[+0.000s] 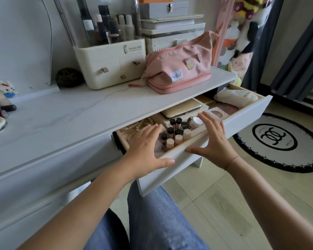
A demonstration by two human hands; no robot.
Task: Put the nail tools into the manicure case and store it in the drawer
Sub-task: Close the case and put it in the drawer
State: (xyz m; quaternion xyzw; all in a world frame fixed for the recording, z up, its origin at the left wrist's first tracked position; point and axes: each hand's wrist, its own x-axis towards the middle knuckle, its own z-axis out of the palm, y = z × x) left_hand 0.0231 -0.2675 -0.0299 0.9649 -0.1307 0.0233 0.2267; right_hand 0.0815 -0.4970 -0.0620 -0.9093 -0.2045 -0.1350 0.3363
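The gold textured manicure case [182, 109] lies closed inside the open white drawer [242, 120], toward its back under the tabletop edge. My left hand [145, 150] rests flat on the drawer's front rim with fingers spread, its thumb on the front panel. My right hand [212, 139] does the same further right, fingers over the rim and thumb along the front edge. Neither hand holds anything. No loose nail tools are in view.
Small bottles [175, 136], a white jar [195, 122], beads and a white pouch [235, 97] fill the drawer. On the marble tabletop [65, 114] stand a pink bag [179, 69] and a cream organiser [108, 64]. A round rug [282, 143] lies on the floor at right.
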